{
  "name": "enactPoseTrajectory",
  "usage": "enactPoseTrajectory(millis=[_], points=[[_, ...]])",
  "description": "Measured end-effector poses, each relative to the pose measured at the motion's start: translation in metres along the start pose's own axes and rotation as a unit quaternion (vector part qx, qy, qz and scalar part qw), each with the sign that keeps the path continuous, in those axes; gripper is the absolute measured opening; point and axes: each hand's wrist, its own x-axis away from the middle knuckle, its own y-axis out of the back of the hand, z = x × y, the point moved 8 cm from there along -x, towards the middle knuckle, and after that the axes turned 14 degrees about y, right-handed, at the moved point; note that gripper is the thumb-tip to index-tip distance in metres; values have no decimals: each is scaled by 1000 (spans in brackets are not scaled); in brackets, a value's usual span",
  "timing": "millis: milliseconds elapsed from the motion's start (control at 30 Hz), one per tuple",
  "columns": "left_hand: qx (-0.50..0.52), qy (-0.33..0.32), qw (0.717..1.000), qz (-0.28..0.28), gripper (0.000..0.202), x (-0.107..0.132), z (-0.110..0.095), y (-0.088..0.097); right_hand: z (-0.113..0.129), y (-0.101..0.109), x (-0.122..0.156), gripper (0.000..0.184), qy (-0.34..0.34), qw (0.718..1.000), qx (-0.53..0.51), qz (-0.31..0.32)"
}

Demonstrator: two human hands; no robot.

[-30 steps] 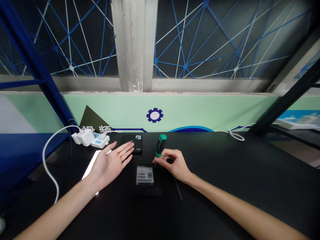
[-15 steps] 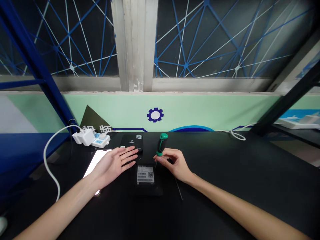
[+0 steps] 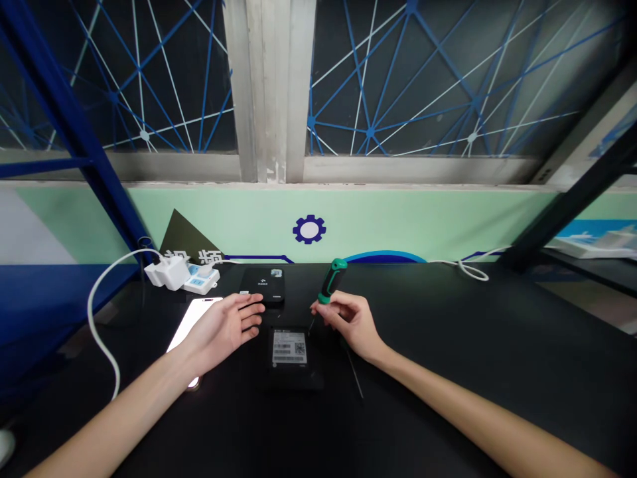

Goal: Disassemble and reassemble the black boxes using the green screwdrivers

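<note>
My right hand (image 3: 351, 323) grips a screwdriver (image 3: 332, 281) with a green and black handle, low down near its shaft. The screwdriver leans to the right, and its tip points at the upper right corner of a black box-like device (image 3: 289, 372) with a white barcode label (image 3: 289, 347). Whether the tip touches the device I cannot tell. Palm turned up and fingers loosely spread, my left hand (image 3: 226, 328) holds nothing. It rests over or just above a phone (image 3: 185, 326) with a bright white screen. A thin metal rod (image 3: 355, 375) lies beside my right wrist.
Behind my left fingers lies a flat black case (image 3: 263, 282) with a small white logo. A white power strip (image 3: 202, 279) with a plugged-in adapter (image 3: 169, 272) stands at the back left, its white cable (image 3: 91, 312) curving forward. Another white cable (image 3: 470, 269) loops along the wall.
The screwdriver has tilted further to the right as my right hand shifted slightly right. My left fingers have curled a little and drawn back left from the device.
</note>
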Motion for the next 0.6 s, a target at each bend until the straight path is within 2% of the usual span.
enactPoseTrajectory(millis=[267,600], points=[[-10,0,1000,-3,14,3,-1,-4,-3,8,-2,39,-20,998,-13,-51],[-67,-8,998,11,27,4,-1,-5,-4,5,-1,27,-28,999,10,-31]])
